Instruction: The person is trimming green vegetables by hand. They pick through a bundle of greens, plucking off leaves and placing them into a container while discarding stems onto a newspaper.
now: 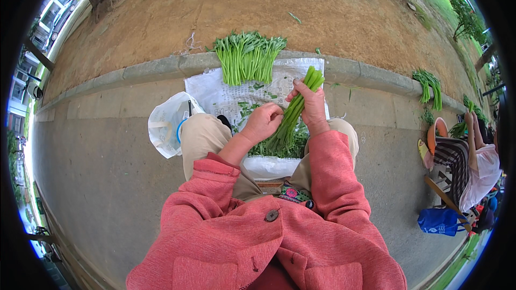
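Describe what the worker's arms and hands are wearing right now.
Both arms are in a loose coral-pink jacket with a dark round button; the left cuff is pushed up the forearm. The left hand and right hand are bare: no gloves, no visible rings or watch.

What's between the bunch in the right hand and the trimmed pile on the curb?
Nothing visible. The right hand grips the stem bunch, left hand at its lower part. Only the white sheet with small scraps lies before the stem pile.
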Action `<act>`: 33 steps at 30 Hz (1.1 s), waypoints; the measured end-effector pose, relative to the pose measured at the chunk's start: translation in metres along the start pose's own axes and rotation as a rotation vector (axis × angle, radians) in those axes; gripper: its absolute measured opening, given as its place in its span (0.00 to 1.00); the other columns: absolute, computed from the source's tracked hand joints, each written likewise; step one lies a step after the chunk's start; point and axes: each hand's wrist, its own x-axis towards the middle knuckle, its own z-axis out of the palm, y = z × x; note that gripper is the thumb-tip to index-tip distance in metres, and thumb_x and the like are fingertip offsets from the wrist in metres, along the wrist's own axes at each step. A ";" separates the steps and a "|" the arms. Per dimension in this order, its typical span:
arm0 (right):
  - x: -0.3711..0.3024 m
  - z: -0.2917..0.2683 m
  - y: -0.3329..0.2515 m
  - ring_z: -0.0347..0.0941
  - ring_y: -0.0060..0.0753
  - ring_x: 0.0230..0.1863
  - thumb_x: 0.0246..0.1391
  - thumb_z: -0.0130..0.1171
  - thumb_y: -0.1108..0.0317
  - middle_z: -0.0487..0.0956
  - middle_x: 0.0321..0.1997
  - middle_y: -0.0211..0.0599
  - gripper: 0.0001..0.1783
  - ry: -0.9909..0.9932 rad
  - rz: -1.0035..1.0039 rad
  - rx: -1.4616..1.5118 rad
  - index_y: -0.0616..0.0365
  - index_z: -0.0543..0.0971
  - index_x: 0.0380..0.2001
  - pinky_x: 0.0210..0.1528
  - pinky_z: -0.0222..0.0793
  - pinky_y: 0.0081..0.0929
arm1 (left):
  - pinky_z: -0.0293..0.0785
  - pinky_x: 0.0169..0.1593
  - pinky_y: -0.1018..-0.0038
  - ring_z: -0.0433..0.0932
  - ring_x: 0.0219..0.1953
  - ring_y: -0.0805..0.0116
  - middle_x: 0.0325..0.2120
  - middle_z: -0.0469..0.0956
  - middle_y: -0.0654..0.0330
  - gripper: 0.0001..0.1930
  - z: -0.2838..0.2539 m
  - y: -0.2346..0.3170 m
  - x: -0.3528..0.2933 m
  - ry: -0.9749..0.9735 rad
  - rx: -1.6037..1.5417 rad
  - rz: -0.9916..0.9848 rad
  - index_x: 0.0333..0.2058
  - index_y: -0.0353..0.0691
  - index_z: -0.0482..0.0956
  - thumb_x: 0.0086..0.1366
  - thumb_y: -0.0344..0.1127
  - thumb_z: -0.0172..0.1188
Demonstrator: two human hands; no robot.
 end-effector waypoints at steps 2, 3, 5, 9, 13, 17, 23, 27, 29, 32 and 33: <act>0.000 -0.001 0.001 0.70 0.28 0.19 0.47 0.59 0.70 0.70 0.18 0.32 0.08 -0.001 -0.008 -0.005 0.56 0.70 0.27 0.24 0.71 0.27 | 0.65 0.26 0.77 0.69 0.21 0.73 0.19 0.69 0.61 0.03 0.000 0.002 0.001 0.013 -0.029 -0.021 0.26 0.33 0.74 0.53 0.27 0.55; 0.000 -0.001 0.002 0.70 0.28 0.19 0.47 0.59 0.70 0.70 0.18 0.32 0.08 -0.006 -0.015 -0.012 0.56 0.69 0.27 0.24 0.71 0.27 | 0.66 0.26 0.77 0.69 0.20 0.73 0.18 0.70 0.62 0.03 0.001 0.000 0.001 0.013 -0.083 -0.082 0.25 0.33 0.74 0.53 0.27 0.54; -0.001 0.000 0.003 0.70 0.28 0.19 0.47 0.59 0.70 0.70 0.18 0.32 0.08 -0.006 -0.026 -0.023 0.57 0.69 0.28 0.24 0.71 0.27 | 0.66 0.25 0.77 0.69 0.18 0.73 0.16 0.70 0.63 0.04 0.005 -0.006 0.000 0.014 -0.193 -0.205 0.23 0.34 0.74 0.53 0.27 0.52; -0.001 0.001 0.001 0.69 0.28 0.18 0.48 0.58 0.70 0.70 0.19 0.32 0.08 0.021 -0.066 0.009 0.57 0.69 0.29 0.24 0.71 0.27 | 0.68 0.24 0.78 0.69 0.16 0.74 0.14 0.69 0.65 0.05 0.006 -0.011 0.004 0.072 -0.651 -0.626 0.21 0.36 0.74 0.52 0.29 0.51; 0.000 -0.007 -0.012 0.69 0.28 0.19 0.49 0.57 0.70 0.70 0.19 0.33 0.08 -0.004 -0.116 0.093 0.58 0.69 0.29 0.24 0.71 0.27 | 0.69 0.25 0.78 0.70 0.18 0.73 0.15 0.70 0.63 0.04 0.005 -0.021 0.002 0.217 -0.543 -0.657 0.21 0.35 0.73 0.49 0.29 0.52; 0.002 -0.008 -0.006 0.70 0.28 0.18 0.46 0.61 0.69 0.72 0.19 0.32 0.10 0.032 -0.081 0.095 0.56 0.70 0.30 0.22 0.69 0.24 | 0.68 0.32 0.73 0.72 0.26 0.67 0.20 0.71 0.60 0.05 0.005 -0.023 -0.002 0.318 -0.083 -0.235 0.24 0.37 0.74 0.46 0.25 0.53; 0.002 -0.009 -0.001 0.72 0.28 0.19 0.45 0.62 0.70 0.72 0.19 0.32 0.11 0.019 -0.052 0.081 0.56 0.70 0.30 0.22 0.69 0.24 | 0.68 0.35 0.68 0.72 0.29 0.59 0.23 0.72 0.56 0.07 -0.001 0.017 0.004 0.314 0.141 0.089 0.26 0.37 0.74 0.45 0.26 0.59; -0.001 -0.003 0.003 0.72 0.28 0.19 0.46 0.62 0.69 0.72 0.19 0.32 0.10 0.003 -0.041 0.021 0.57 0.70 0.29 0.23 0.69 0.24 | 0.70 0.34 0.74 0.74 0.29 0.67 0.25 0.74 0.57 0.09 0.006 0.015 0.000 0.217 0.053 -0.025 0.30 0.34 0.76 0.47 0.27 0.63; -0.001 -0.001 0.006 0.72 0.30 0.20 0.47 0.60 0.69 0.72 0.19 0.33 0.09 -0.008 -0.056 -0.029 0.57 0.70 0.28 0.24 0.69 0.25 | 0.71 0.34 0.75 0.75 0.28 0.70 0.25 0.75 0.58 0.09 0.009 0.009 -0.004 0.183 -0.014 -0.102 0.30 0.34 0.77 0.48 0.28 0.64; -0.001 -0.001 0.009 0.72 0.29 0.20 0.46 0.61 0.69 0.73 0.19 0.33 0.10 -0.032 -0.072 -0.085 0.57 0.70 0.29 0.23 0.68 0.23 | 0.71 0.33 0.77 0.75 0.27 0.74 0.24 0.76 0.59 0.08 0.009 0.011 -0.005 0.146 -0.085 -0.199 0.28 0.33 0.77 0.49 0.27 0.64; -0.002 0.000 0.009 0.72 0.29 0.20 0.46 0.61 0.69 0.73 0.19 0.34 0.10 -0.036 -0.076 -0.094 0.57 0.70 0.29 0.23 0.68 0.23 | 0.71 0.33 0.78 0.74 0.26 0.74 0.24 0.76 0.60 0.07 0.009 0.011 -0.005 0.139 -0.107 -0.229 0.27 0.33 0.77 0.48 0.27 0.65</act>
